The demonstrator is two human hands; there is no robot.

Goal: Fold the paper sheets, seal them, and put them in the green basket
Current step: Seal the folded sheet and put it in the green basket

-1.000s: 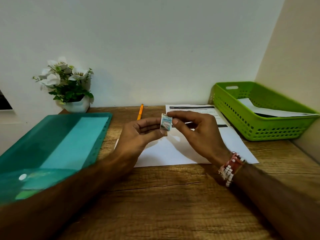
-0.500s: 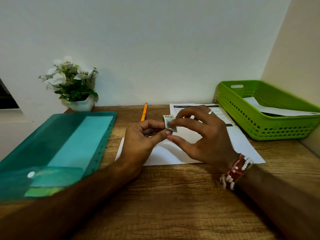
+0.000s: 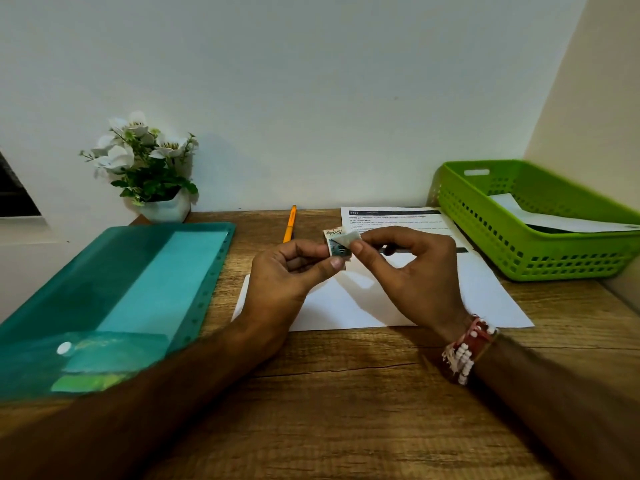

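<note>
Dim, soft light; blurred, warped edges

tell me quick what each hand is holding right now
Left hand: pinches the small sticker between thumb and fingers.
Right hand: pinches the white flap at the same sticker's top corner.

A plain matt white back wall (image 3: 311, 81) is seen across nearly the whole width and is met at the right by a cream-coloured side wall (image 3: 613, 81) in a vertical corner. The lower half is filled by a brown wood-grain tabletop (image 3: 346, 420), set against the back wall, with a thin crack line running across its grain. At the far left a dark rectangular opening (image 3: 14, 192), possibly a window, is cut off by the frame above a white ledge (image 3: 24, 230). The room is softly and evenly lit, and only faint shadows are thrown on the back wall.
</note>
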